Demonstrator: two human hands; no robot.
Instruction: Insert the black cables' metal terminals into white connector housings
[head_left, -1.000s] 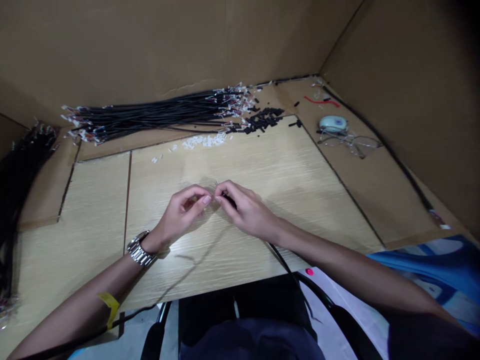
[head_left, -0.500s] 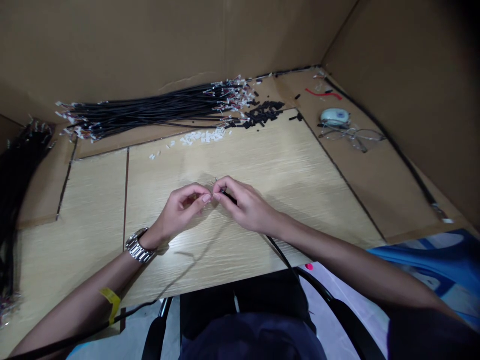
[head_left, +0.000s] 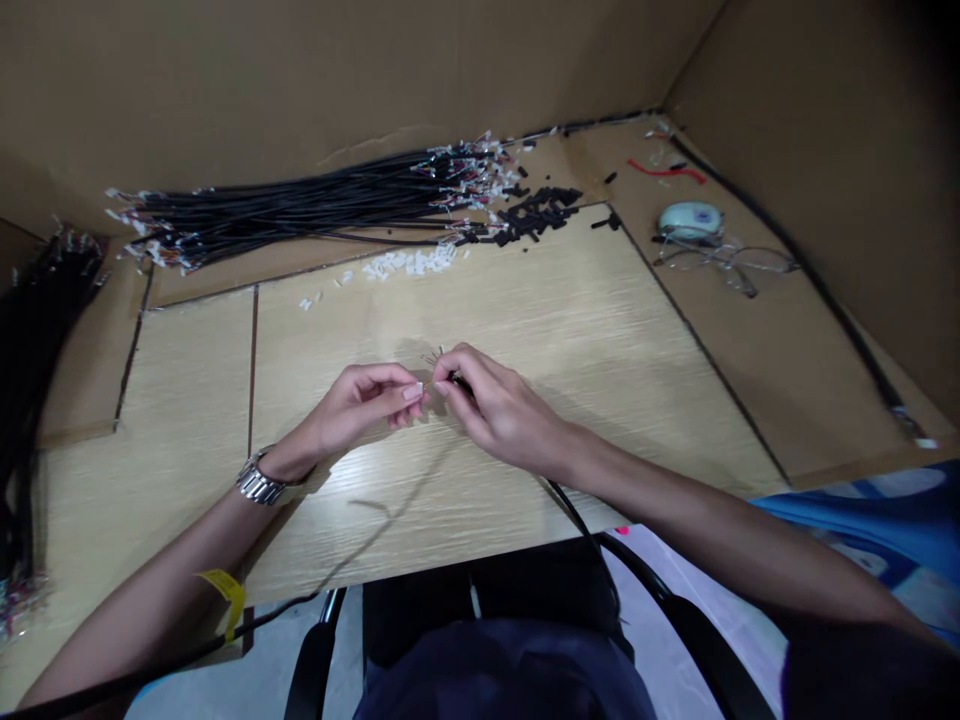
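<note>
My left hand (head_left: 367,405) is closed, thumb against forefinger, with what looks like a small white connector at the fingertips, partly hidden. My right hand (head_left: 499,405) is closed around the end of a black cable (head_left: 562,500), which runs down over the table's front edge. Thin stripped wires (head_left: 430,357) fan out from the cable end beyond my right fingertips. One fine wire seems to bridge the small space between both hands. The fingertips nearly touch, just above the table (head_left: 330,530).
Behind the hands lie loose white connectors (head_left: 431,260), short black tubes (head_left: 540,215) and a bundle of black cables (head_left: 300,215). Another cable bundle (head_left: 45,340) lies left. Glasses (head_left: 761,258), a pale mouse-shaped object (head_left: 690,220) and a red wire (head_left: 667,170) are on the right. Cardboard walls (head_left: 375,70) enclose the table.
My left fingers have turned slightly, and a white tip now shows at them. The right hand has shifted a little to the right, still on the cable. The view has tilted slightly.
</note>
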